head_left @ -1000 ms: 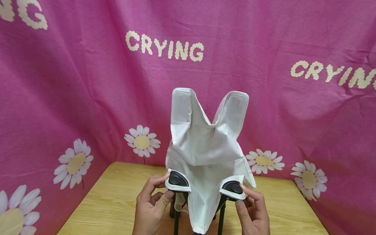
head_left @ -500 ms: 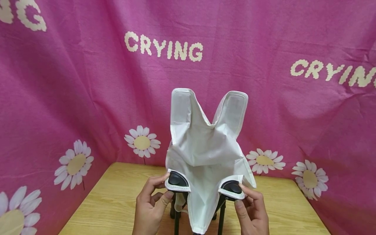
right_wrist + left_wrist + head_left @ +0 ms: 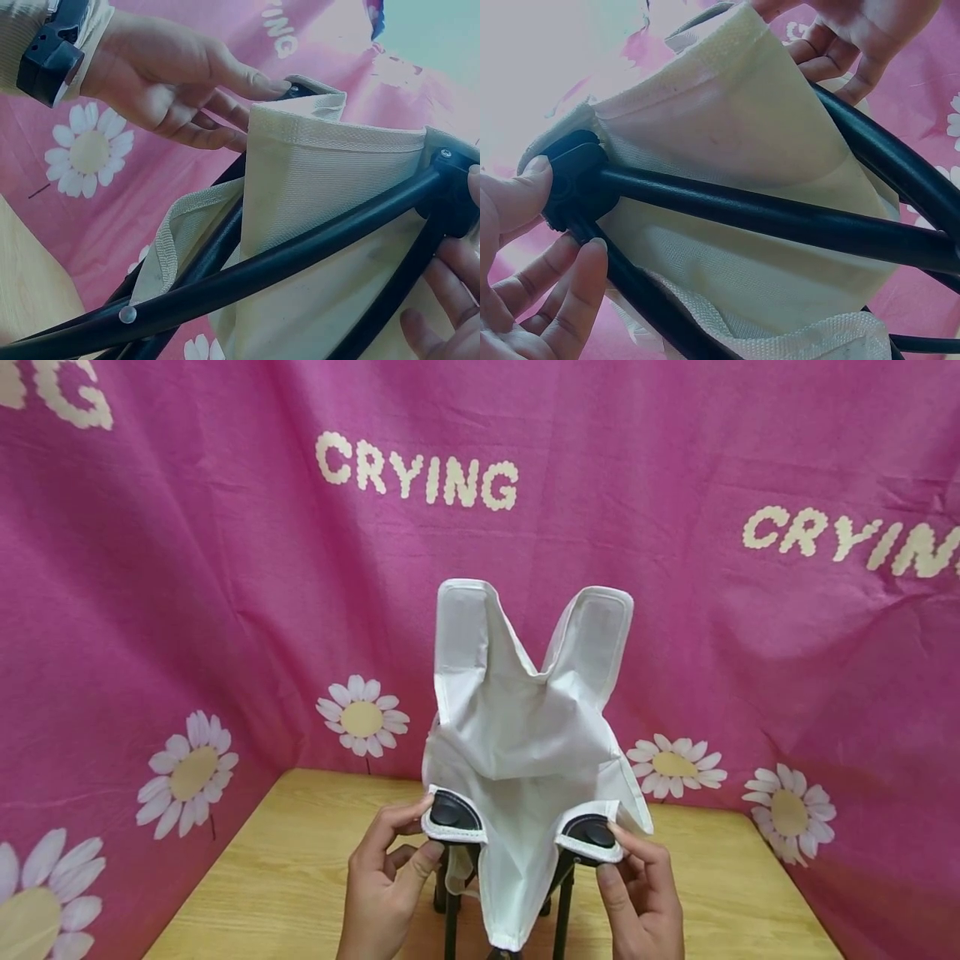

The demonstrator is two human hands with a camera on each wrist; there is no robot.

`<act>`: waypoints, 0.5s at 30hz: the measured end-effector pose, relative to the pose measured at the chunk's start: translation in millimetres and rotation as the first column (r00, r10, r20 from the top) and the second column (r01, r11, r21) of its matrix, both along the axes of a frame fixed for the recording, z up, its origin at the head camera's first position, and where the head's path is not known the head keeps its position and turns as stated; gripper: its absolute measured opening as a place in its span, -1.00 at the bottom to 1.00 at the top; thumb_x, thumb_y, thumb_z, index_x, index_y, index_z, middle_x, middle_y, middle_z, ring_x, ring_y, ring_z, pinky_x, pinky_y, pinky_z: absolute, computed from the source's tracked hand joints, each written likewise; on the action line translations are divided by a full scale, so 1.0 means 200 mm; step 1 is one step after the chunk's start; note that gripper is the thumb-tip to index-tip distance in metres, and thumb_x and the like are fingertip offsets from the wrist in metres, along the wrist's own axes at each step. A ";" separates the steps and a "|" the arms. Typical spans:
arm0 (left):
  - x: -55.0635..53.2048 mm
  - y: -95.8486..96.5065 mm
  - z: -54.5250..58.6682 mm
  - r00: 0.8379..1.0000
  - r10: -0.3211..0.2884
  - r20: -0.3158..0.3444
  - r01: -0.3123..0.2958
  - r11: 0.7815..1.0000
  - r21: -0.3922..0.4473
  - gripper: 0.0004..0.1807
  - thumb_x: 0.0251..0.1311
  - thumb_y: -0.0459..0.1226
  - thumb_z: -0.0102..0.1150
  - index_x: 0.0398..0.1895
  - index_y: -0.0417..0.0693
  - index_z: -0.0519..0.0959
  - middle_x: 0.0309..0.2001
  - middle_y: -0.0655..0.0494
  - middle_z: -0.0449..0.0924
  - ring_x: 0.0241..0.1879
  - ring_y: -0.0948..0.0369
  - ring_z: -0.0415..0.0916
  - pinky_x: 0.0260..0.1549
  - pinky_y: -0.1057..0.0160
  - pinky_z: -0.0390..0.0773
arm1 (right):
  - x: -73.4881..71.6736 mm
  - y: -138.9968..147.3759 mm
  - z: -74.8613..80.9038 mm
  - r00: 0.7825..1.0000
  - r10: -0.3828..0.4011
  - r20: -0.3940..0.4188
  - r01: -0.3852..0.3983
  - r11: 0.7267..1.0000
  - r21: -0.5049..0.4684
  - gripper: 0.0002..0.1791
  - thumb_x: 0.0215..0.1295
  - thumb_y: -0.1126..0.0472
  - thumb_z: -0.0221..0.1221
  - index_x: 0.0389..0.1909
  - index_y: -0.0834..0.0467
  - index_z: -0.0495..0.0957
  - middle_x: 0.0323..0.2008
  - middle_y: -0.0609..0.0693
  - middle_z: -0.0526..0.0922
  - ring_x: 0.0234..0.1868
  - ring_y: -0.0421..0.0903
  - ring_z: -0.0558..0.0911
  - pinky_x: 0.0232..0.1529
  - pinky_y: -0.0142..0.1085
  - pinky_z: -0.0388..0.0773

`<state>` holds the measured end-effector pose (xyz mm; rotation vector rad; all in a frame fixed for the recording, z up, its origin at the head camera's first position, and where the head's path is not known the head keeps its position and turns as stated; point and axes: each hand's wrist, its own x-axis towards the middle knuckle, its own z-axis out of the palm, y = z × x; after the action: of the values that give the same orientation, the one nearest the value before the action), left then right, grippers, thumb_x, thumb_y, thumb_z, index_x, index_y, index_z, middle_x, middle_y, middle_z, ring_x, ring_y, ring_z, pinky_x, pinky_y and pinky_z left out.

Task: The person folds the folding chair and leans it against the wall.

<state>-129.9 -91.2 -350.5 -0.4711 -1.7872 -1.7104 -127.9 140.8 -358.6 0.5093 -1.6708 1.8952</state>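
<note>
Both L grip (image 3: 384,885) & R grip (image 3: 648,897) pinch blk corners (image 3: 455,812) of wht cloth (image 3: 517,743); wood tbl (image 3: 292,868) below, pink curtain (image 3: 600,460) behind.

A creased pink cloth (image 3: 637,468), printed with cream "CRYING" lettering (image 3: 432,481) above and white, yellow-centred daisies (image 3: 361,719) below, is seen hung behind and along both sides of a pale wood-grained tabletop (image 3: 277,868).
</note>
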 end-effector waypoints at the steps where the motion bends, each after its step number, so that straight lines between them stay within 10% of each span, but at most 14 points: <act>1: 0.00 0.00 0.00 1.000 0.002 -0.003 -0.002 1.000 -0.001 -0.53 0.03 -0.48 0.17 0.08 -0.12 0.43 -0.05 0.03 0.46 -0.13 0.15 0.46 -0.39 0.27 0.58 | 0.00 0.00 0.00 1.000 -0.001 0.002 0.001 1.000 0.000 -0.60 0.23 0.56 -0.09 0.11 0.46 0.19 -0.04 0.10 0.52 -0.02 -0.10 0.53 -0.04 -0.38 0.46; 8: 0.00 0.01 0.00 1.000 0.001 -0.023 -0.001 1.000 0.000 -0.52 0.02 -0.49 0.18 0.07 -0.12 0.43 -0.05 0.02 0.47 -0.14 0.16 0.45 -0.41 0.28 0.58 | -0.02 0.01 -0.01 0.982 0.097 -0.159 -0.103 0.994 -0.027 -0.58 0.19 0.63 -0.15 0.11 0.52 0.15 0.00 0.19 0.48 0.02 -0.07 0.50 0.00 -0.40 0.43; 15: -0.01 0.01 -0.01 0.999 0.008 -0.050 -0.008 1.000 -0.007 -0.50 -0.02 -0.54 0.18 0.07 -0.15 0.43 -0.06 -0.01 0.47 -0.15 0.17 0.45 -0.42 0.29 0.58 | -0.02 0.01 -0.01 0.984 0.109 -0.142 -0.114 0.993 -0.024 -0.58 0.22 0.60 -0.14 0.13 0.49 0.15 0.01 0.23 0.45 0.03 -0.05 0.48 0.01 -0.39 0.42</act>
<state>-132.7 -88.8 -352.3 -0.5049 -1.7581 -1.6727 -132.4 142.0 -360.7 0.7195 -1.5477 1.9143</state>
